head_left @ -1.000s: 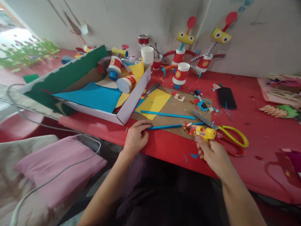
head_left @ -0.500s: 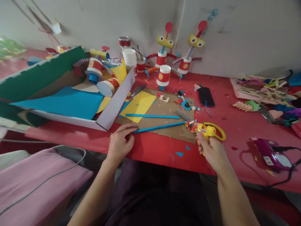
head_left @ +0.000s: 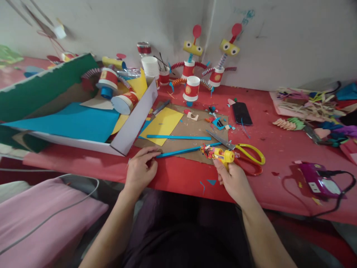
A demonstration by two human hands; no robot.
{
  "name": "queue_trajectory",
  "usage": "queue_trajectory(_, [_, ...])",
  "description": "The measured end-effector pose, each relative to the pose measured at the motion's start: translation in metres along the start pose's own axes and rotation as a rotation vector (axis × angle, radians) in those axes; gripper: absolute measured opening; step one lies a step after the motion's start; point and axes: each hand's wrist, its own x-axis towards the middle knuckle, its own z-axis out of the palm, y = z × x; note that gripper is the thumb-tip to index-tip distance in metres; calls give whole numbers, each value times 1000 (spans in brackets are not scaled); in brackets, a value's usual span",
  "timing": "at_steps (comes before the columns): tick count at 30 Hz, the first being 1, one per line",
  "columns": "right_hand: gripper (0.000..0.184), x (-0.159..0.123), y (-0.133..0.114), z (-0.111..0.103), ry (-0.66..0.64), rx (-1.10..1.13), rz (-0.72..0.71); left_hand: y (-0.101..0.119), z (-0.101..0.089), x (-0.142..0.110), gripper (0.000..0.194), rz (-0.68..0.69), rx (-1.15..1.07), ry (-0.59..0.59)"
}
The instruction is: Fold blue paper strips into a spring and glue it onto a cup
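Note:
My left hand (head_left: 141, 168) has its fingertips closed at the left end of a narrow blue paper strip (head_left: 180, 151), which lies slanted over the cardboard sheet's (head_left: 182, 124) front edge. Wrapped in my right hand (head_left: 232, 182) is a yellow glue gun (head_left: 224, 155), its messy nozzle pointing left and over the strip, hiding part of it. A second blue paper strip (head_left: 181, 137) lies just behind. Scissors (head_left: 248, 150) with one yellow and one red handle rest slightly apart to the right, partly behind the gun. A yellow paper sheet (head_left: 164, 124) lies on the cardboard.
An open box (head_left: 134, 121) with blue paper and paper-cup figures stands left. Behind are cup figures (head_left: 191, 89) and stacked white cups (head_left: 150, 67). A phone (head_left: 242, 113), craft sticks (head_left: 304, 102) and a purple power adapter (head_left: 318, 180) lie right. Blue scraps (head_left: 211, 182) lie near the front edge.
My right hand has moved the glue gun left along the strip, uncovering more of the scissors. My left hand stays at the strip's left end. The view has shifted slightly.

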Motion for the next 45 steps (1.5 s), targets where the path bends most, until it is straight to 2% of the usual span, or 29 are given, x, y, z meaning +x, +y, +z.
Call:
queue_trajectory(4, [53, 1, -8, 5, -23, -36, -39, 1, -1, 0, 33, 0, -1, -2])
queue_trajectory(9, [54, -3, -10, -3, 22, -119, -18, 4, -1, -1, 30, -1, -8, 2])
queue_trajectory(14, [52, -16, -12, -8, -33, 34, -6, 6, 1, 1, 21, -14, 3, 29])
queue_trajectory(20, [51, -16, -12, 2, -84, 91, -9, 8, 0, 1, 21, -20, -2, 6])
queue_trajectory(31, [54, -8, -8, 4, -5, -28, 5, 9, -2, 0, 21, -37, -10, 0])
queue_trajectory(35, [52, -7, -10, 5, -31, -40, 0, 9, -2, 0, 21, -37, -7, -1])
queue_trajectory(45, [52, -5, -46, 37, -135, -29, -161, 9, 0, 0, 23, -29, -12, 9])
